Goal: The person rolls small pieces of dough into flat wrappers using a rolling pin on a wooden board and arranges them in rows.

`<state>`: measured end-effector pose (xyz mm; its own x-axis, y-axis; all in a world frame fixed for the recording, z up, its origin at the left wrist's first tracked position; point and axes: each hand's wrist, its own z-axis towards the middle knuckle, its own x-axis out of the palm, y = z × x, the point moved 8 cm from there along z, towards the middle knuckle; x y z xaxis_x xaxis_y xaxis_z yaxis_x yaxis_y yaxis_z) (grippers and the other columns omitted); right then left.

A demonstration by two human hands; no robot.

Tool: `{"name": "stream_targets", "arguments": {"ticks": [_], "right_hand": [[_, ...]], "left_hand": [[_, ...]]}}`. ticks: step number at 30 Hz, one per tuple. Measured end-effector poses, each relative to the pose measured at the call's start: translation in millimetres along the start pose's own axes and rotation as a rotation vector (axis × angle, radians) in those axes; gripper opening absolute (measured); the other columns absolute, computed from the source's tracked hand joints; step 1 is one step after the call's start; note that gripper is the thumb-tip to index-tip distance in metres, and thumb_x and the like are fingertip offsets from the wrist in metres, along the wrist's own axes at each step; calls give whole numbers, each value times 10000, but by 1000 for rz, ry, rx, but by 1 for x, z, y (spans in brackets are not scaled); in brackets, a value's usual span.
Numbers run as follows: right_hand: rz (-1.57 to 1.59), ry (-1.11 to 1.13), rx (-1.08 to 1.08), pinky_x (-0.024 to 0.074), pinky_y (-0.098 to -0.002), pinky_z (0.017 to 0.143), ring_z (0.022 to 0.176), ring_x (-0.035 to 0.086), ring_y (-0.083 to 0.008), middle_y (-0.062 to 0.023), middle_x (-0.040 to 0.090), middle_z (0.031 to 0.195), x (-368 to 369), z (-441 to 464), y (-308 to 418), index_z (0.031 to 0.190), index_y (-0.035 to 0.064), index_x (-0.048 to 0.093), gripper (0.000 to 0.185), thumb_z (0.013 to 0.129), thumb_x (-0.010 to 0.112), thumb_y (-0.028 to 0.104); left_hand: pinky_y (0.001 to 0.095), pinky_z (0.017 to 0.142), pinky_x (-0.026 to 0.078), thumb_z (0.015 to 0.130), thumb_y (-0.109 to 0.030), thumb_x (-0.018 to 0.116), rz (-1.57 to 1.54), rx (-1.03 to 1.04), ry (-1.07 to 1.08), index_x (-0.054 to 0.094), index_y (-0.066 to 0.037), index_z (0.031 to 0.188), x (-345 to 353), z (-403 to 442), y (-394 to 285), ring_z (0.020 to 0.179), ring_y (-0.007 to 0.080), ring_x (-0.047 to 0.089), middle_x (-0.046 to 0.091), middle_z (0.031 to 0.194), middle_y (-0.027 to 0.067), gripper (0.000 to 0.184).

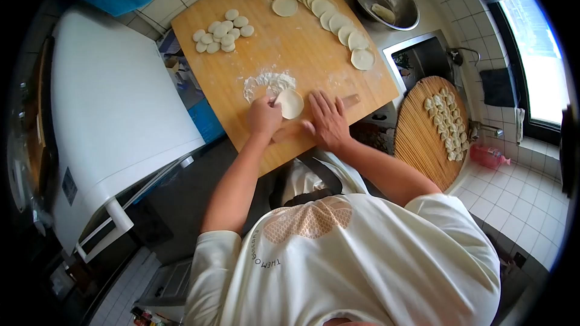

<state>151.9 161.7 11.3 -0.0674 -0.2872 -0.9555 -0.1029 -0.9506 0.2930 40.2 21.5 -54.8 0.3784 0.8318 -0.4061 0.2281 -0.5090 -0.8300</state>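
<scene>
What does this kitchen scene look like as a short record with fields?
left hand: holds thin round white dough sheet
right hand: spread over brown cylindrical rolling pin
surface: tan wooden board, with powdery white flour
far left: small white dough discs
far right: overlapping flat white dough rounds
beside board: round brown slatted tray bearing pale dumplings

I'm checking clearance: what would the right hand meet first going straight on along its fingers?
Sliding over the wooden board, the right hand would probably first meet the lone dough round near the far edge; lens distortion makes this uncertain.

Left hand (pixel 266 116) pinches, right hand (pixel 329 122) lies palm down.
</scene>
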Motion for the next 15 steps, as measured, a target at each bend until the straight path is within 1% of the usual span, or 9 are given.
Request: {"name": "stream_targets", "arguments": {"ticks": [1, 4, 5, 7, 8, 9, 10, 12, 15], "right_hand": [[-56, -4, -1, 206, -501, 1081, 1338, 306, -268, -130, 382, 1411, 4, 21, -1, 1350, 33, 400, 612, 888, 483, 426], [-54, -54, 96, 231, -514, 1060, 1324, 320, -269, -140, 358, 1421, -1, 93, -1, 1337, 54, 414, 574, 897, 453, 420], [-52, -55, 97, 231, -514, 1060, 1324, 320, -269, -140, 358, 1421, 5, 107, -4, 1337, 54, 414, 574, 897, 453, 420], [-64, -238, 91, 236, -517, 1055, 1321, 322, -272, -140, 351, 1423, -4, 121, -4, 1328, 49, 418, 574, 901, 445, 432], [-39, -208, 96, 234, -520, 1060, 1330, 308, -276, -145, 350, 1423, -1, 115, -6, 1326, 48, 423, 577, 902, 452, 437], [-38, -111, 74, 229, -521, 1065, 1337, 300, -279, -145, 348, 1427, 1, 99, -3, 1325, 47, 427, 575, 902, 458, 437], [-38, -14, 53, 224, -522, 1069, 1344, 291, -282, -145, 345, 1431, 2, 75, -1, 1323, 47, 432, 574, 902, 465, 436], [-31, -11, -7, 207, -512, 1081, 1340, 301, -277, -130, 366, 1423, 6, 16, 1, 1344, 47, 415, 605, 879, 508, 423], [-34, 49, 43, 170, -498, 1098, 1370, 266, -259, -127, 346, 1446, 3, -24, 2, 1376, 68, 382, 630, 882, 483, 446]], "left_hand": [[388, 670, 505, 749, -162, 617, 0, 1, 2, 676, -30, 842, -4, -6, -25, 757, 325, 652, 650, 786, 191, 172], [439, 688, 499, 752, -146, 598, 434, 119, 25, 671, -20, 810, 2, 1, -59, 786, 382, 625, 644, 818, 209, 157], [439, 688, 499, 752, -146, 598, 436, 120, 25, 671, -20, 810, 4, 11, -62, 786, 382, 625, 644, 818, 209, 157], [454, 683, 492, 755, -139, 591, 476, 102, 62, 667, -9, 783, 6, 29, -62, 785, 392, 621, 637, 799, 218, 153], [443, 665, 494, 756, -128, 579, 512, 212, 14, 667, -6, 768, 5, 31, -66, 769, 398, 618, 637, 790, 224, 152], [443, 665, 494, 756, -128, 579, 513, 212, 14, 667, -6, 768, 5, 34, -54, 769, 398, 618, 637, 790, 224, 152], [422, 663, 501, 752, -119, 585, 407, 164, -23, 669, -2, 768, -1, 36, -40, 761, 383, 628, 641, 796, 224, 145], [358, 672, 515, 743, -102, 613, 83, 101, -93, 676, -2, 809, -14, 26, -25, 746, 321, 658, 659, 808, 210, 136], [346, 682, 519, 744, -98, 633, -159, -76, 7, 680, -12, 879, -1, 16, 27, 754, 286, 670, 667, 805, 191, 168]]}}
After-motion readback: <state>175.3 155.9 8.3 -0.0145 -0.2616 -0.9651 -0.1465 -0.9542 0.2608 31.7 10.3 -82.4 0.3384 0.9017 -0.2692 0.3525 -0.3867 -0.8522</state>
